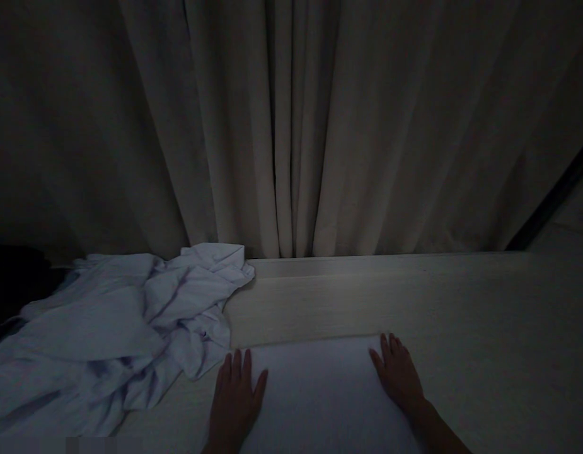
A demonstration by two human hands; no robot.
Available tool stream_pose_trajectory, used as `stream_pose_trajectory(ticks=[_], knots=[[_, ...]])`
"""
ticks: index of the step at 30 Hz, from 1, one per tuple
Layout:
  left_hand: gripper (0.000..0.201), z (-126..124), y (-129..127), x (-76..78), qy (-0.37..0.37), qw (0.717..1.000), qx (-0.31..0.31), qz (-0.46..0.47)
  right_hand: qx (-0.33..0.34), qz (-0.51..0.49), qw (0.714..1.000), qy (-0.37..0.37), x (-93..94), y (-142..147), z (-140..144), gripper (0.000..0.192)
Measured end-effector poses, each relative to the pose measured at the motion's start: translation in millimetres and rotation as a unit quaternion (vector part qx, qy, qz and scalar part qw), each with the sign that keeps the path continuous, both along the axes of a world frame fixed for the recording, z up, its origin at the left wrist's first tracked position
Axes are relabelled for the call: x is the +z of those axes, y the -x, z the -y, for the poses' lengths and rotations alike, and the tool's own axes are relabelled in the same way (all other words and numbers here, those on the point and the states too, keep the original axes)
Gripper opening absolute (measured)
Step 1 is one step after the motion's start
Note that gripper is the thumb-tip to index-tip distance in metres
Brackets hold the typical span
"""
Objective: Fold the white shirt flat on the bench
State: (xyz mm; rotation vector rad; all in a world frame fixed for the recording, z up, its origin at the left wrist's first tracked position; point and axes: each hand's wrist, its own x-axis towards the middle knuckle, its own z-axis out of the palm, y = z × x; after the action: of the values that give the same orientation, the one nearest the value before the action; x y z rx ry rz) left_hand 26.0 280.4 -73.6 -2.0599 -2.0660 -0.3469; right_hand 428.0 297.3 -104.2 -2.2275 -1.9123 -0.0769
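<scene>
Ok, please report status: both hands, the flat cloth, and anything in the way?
Left hand and right hand open, resting at far corners. Flat cloth smooth between them. Crumpled cloth close on the left, not covering it.

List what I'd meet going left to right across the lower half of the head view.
Crumpled pale cloth → left hand → flat, smooth pale cloth between the hands → right hand.
</scene>
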Motion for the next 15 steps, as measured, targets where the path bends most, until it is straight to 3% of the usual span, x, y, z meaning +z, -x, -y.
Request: stream_pose_trajectory(ticks=[4,9,12,15], knots=[[0.068,0,-4,-4.9,-0.005,0.999,0.017,-0.043,-0.005,0.002,1.000,0.005,1.1,4,2,0.075],[0.067,-4,-6,1.4,-0.005,0.998,0.011,-0.055,0.007,-0.049,0.999,0.010,18.2,10,1,0.069],[0.070,3,4,5.3,-0.013,0.999,-0.001,-0.037,0.028,-0.096,0.995,-0.010,33.3,-13,11,0.070],[0.071,20,21,-0.6,-0.036,0.998,-0.044,0.013,0.003,-0.155,0.987,-0.045,41.1,-59,46,0.073]])
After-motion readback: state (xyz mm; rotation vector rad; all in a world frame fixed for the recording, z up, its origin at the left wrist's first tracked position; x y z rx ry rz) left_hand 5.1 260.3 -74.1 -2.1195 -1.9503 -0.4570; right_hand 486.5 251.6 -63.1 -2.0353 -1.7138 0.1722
